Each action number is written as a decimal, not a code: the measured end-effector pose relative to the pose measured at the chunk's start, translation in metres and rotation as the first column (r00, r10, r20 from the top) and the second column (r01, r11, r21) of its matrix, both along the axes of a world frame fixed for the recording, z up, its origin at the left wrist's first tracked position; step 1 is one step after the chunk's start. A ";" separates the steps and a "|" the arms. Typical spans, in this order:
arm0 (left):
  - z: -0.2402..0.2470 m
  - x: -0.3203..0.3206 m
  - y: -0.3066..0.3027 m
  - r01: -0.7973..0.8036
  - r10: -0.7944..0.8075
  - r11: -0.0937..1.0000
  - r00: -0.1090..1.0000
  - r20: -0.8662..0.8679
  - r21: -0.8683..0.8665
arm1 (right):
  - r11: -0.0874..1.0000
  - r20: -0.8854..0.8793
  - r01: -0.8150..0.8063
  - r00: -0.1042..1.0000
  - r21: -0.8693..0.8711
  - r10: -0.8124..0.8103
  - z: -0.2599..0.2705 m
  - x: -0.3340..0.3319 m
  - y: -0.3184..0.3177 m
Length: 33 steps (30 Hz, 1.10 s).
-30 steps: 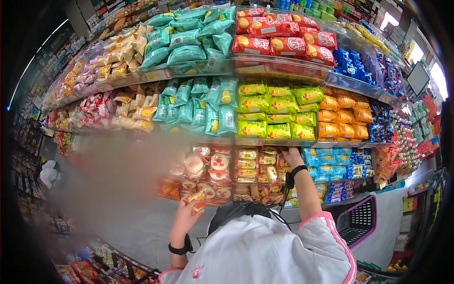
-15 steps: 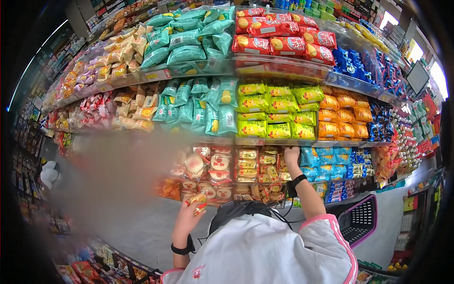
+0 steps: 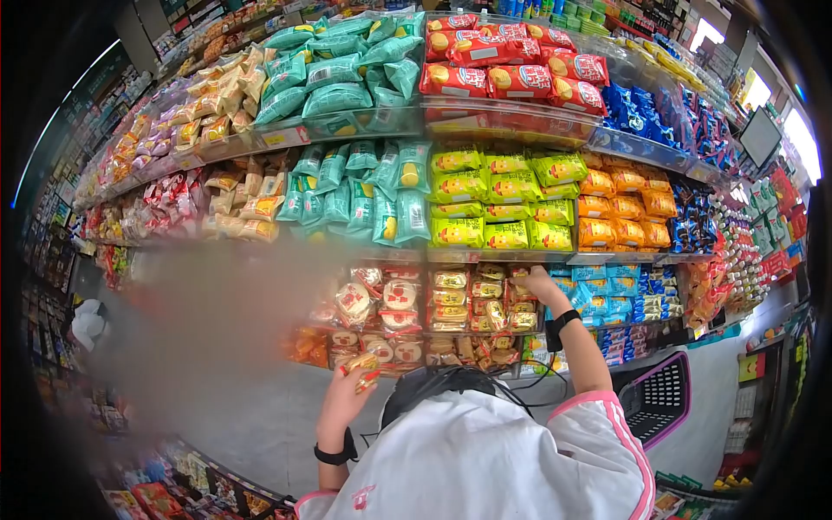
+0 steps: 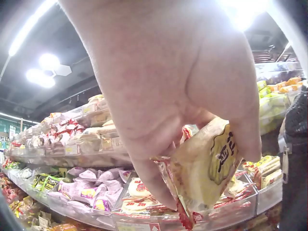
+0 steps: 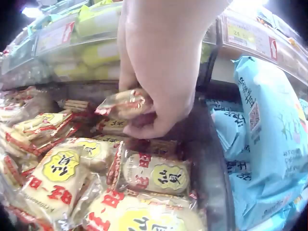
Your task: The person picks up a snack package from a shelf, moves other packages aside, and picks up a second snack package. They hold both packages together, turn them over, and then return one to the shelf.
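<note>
While the left hand [image 3: 345,397] holds a yellow snack pack [image 4: 207,166] low, the right hand [image 5: 159,72], its grip pinching a gold-wrapped pack [image 5: 126,103] apparently crosswise, hovers just above the stacked packs [image 5: 154,175].

Snack packet [image 4: 207,168] cream, yellow, red-edged; neighbouring bags [image 5: 269,144] light blue.

The person wears a white top [image 3: 485,459] with long sleeves. Each sleeve ends in a pink edge [image 3: 589,399]. Pink stripes [image 3: 626,442] run down the right sleeve. A small red mark [image 3: 360,497] sits on the front of the top, near the left sleeve. A black left wristband [image 3: 334,453] goes round one wrist, and a black right wristband [image 3: 562,325] goes round the other. Thin black cables [image 3: 529,381] lie over the top near the right arm. The left hand [image 3: 347,394] and the right hand [image 3: 539,282] are bare.
</note>
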State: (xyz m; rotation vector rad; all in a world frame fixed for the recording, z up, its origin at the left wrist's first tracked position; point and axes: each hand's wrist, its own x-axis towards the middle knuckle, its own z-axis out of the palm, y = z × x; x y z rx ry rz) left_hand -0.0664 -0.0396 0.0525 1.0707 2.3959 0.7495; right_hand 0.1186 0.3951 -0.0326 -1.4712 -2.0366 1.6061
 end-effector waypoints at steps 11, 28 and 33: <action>-0.013 0.003 -0.005 0.013 -0.014 0.999 0.999 -0.040 -0.044 | 0.290 -0.362 0.712 0.612 0.640 -0.703 -0.024 0.185 -0.058; 0.027 -0.007 0.051 0.234 -0.265 0.952 0.953 -0.147 -0.197 | 0.147 -0.021 0.950 0.146 -0.277 -0.989 -0.296 0.209 -0.113; 0.015 0.005 0.045 0.174 -0.197 0.964 0.975 -0.101 -0.201 | 0.281 -0.235 0.770 0.174 -0.573 -0.956 -0.157 0.206 -0.108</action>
